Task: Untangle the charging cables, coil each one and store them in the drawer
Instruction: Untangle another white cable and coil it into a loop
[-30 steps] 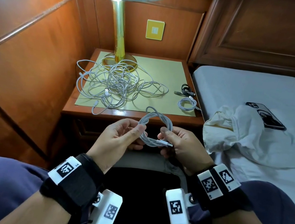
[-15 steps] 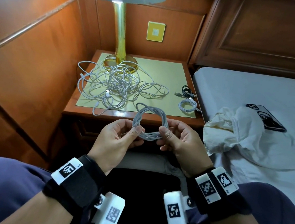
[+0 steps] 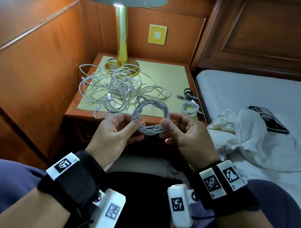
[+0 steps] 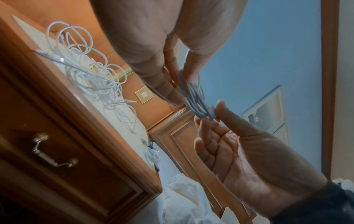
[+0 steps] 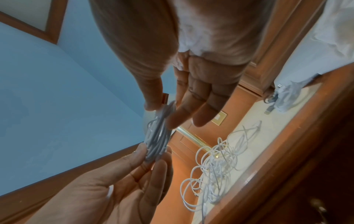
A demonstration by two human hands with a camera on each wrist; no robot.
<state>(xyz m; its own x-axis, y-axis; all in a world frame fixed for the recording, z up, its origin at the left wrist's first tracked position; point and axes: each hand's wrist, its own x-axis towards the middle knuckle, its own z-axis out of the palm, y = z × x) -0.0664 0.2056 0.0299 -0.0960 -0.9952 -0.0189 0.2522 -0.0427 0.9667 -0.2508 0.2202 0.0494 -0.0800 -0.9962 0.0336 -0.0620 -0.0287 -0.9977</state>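
**One cable coiled in hand, the big tangle still waiting**

At frame centre, the left hand [image 3: 112, 133] and right hand [image 3: 185, 136] each pinch a side of a finished white coil [image 3: 151, 117]. Just beyond it, a large tangle [image 3: 118, 88] of white cables covers the nightstand [image 3: 173, 72]; two small bundles [image 3: 190, 104] lie at its right edge. The drawer [image 4: 57, 151] is closed, so nothing appears stored yet.

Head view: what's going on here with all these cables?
A seated person holds a coiled white cable between both hands, the left hand and the right hand each pinching one side. A tangle of white cables lies on the nightstand by the lamp. Two small coiled cables, one dark and one white, sit at its right edge. The drawer is shut.
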